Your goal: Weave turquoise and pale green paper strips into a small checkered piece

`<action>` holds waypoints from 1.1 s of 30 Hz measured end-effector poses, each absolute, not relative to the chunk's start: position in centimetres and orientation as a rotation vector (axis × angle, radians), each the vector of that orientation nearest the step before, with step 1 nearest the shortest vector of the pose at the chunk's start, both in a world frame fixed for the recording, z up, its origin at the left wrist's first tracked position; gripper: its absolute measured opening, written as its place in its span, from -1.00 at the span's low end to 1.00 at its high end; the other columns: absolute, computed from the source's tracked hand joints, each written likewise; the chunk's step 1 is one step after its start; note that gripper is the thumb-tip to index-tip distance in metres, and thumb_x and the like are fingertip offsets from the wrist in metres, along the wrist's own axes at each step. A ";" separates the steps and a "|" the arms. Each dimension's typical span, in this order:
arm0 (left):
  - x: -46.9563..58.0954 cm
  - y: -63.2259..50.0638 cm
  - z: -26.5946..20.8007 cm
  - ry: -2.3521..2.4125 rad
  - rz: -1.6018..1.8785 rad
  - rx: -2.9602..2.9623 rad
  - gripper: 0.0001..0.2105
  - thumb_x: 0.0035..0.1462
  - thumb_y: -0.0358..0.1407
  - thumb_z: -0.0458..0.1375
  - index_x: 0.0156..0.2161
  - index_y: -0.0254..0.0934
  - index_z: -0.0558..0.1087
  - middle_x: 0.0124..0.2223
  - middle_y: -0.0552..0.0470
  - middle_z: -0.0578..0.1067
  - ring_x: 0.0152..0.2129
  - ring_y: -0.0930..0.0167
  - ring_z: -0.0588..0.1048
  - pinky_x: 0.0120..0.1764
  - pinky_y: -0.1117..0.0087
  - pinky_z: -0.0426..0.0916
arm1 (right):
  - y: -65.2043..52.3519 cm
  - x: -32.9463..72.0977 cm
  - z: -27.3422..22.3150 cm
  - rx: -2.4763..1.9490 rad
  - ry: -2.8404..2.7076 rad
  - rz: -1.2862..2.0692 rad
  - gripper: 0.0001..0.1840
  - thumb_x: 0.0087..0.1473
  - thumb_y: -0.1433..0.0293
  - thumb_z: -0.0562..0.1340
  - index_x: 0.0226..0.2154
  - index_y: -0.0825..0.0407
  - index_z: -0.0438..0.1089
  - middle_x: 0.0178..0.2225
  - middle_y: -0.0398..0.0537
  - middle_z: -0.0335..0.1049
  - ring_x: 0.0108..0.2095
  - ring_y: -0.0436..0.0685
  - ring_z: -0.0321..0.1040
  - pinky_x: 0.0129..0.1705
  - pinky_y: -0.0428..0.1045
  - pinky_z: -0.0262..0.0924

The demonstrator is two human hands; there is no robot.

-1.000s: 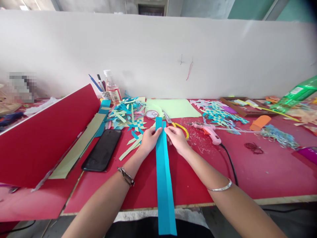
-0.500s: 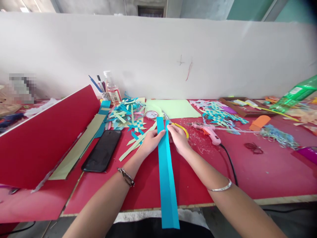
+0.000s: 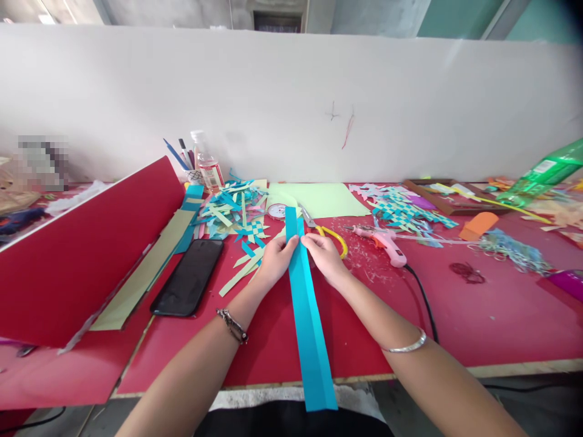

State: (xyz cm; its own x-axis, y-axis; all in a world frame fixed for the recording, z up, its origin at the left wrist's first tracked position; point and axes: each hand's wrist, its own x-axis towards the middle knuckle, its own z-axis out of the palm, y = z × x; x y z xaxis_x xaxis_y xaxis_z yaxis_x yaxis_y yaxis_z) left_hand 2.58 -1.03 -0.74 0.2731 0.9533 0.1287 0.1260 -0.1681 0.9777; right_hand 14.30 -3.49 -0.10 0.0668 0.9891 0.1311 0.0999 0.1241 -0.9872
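A long blue paper strip (image 3: 306,315), creased lengthwise, runs from above my hands down past the table's front edge. My left hand (image 3: 277,260) pinches its left edge near the far end, thumb on top. Across from it, my right hand (image 3: 324,256) grips the right edge between thumb and fingers. The fingers beneath the paper are partly hidden. Just beyond my right hand lie scissors with yellow handles (image 3: 337,238). A round white-faced tape measure (image 3: 277,211) sits behind the strip's far end, partly covered by it.
A phone (image 3: 186,278) and a raised red board (image 3: 100,255) lie to the left. Woven paper scraps (image 3: 232,209) are heaped behind, beside a clear bottle (image 3: 210,170). A pink glue gun (image 3: 382,243) with a black cord and a green bottle (image 3: 542,173) are on the right.
Both hands have shifted slightly left and nearer to me along the strip. The strip now slants more, its far end further left and its near end further right.
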 end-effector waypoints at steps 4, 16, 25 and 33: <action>2.6 -1.2 -0.6 1.037 1.064 1.498 -0.67 -0.04 -0.09 0.01 -0.62 -0.32 0.20 -0.68 0.19 0.13 -0.73 0.60 0.09 -0.68 0.56 -0.02 | -3.4 14.2 -0.1 -1.200 -1.251 0.997 -0.68 -0.15 0.20 0.11 -0.71 0.02 0.05 -0.71 -0.27 -0.14 -0.65 -0.07 -0.15 -0.60 -0.11 -0.21; 2.6 -1.5 -0.3 0.928 0.890 1.418 -0.69 -0.12 -0.07 0.08 -0.49 -0.33 0.35 -0.61 0.14 0.34 -0.68 0.53 0.28 -0.61 0.53 0.19 | -3.2 14.6 -0.3 -1.283 -1.164 0.955 -0.64 -0.10 0.07 0.04 -0.65 -0.01 0.06 -0.71 -0.27 -0.06 -0.65 -0.03 -0.04 -0.58 -0.10 -0.11; 2.2 -1.3 0.2 1.001 1.033 1.480 -0.72 -0.06 -0.13 0.04 -0.56 -0.34 0.31 -0.66 0.16 0.28 -0.72 0.57 0.22 -0.67 0.57 0.12 | -3.5 14.6 -0.1 -1.228 -1.282 1.056 -0.67 -0.09 0.14 0.07 -0.67 0.00 0.10 -0.74 -0.28 -0.02 -0.69 -0.06 -0.04 -0.63 -0.10 -0.14; 2.2 -1.1 -0.3 0.977 1.018 1.553 -0.67 -0.06 -0.07 0.04 -0.59 -0.34 0.28 -0.68 0.17 0.23 -0.73 0.58 0.17 -0.69 0.57 0.05 | -3.3 14.8 -0.5 -1.228 -1.311 1.059 -0.68 -0.12 0.11 0.09 -0.63 0.00 0.15 -0.75 -0.27 0.00 -0.70 -0.04 -0.02 -0.64 -0.09 -0.13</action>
